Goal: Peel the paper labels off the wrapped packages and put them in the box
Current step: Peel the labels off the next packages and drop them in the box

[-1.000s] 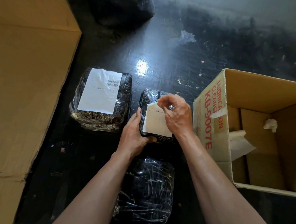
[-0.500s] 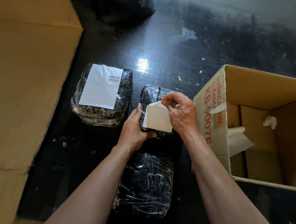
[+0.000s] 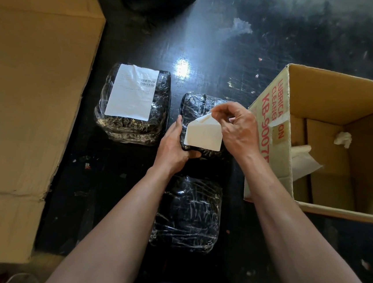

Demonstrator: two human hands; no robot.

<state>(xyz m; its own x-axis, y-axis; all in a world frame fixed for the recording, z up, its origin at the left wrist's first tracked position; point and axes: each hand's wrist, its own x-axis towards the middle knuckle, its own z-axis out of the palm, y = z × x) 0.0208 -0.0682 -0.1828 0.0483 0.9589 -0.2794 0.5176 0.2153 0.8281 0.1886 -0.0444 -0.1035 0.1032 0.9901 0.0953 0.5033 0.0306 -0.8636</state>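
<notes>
right fingers pinching label, peeled further off package

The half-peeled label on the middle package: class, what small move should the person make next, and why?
Probably keep pulling the label down toward its lower edge until it comes free. The right hand pinches its lifted top corner, but the bottom edge looks stuck to the middle package, which the left hand steadies. The open box sits just to the right, ready for it.
</notes>
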